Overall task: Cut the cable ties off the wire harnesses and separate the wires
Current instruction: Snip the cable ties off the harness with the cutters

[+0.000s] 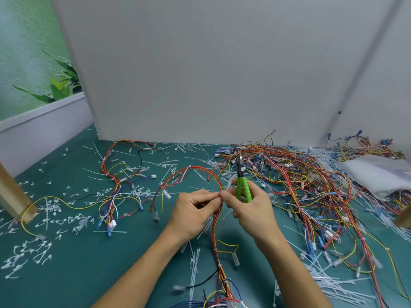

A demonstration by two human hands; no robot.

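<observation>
Our left hand [195,210] pinches the red-and-yellow wire harness [194,167] over the green table [89,274], our right hand [251,210] grips the green cutters [240,184] and pinches a white cable tie [229,185] — next, we think, we pull it off and spread the wires.

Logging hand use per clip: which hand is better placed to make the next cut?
Right. The right hand grips the green cutters, their tip pointing away just above the wire bundle, while the left hand pinches that bundle and steadies it.
</observation>
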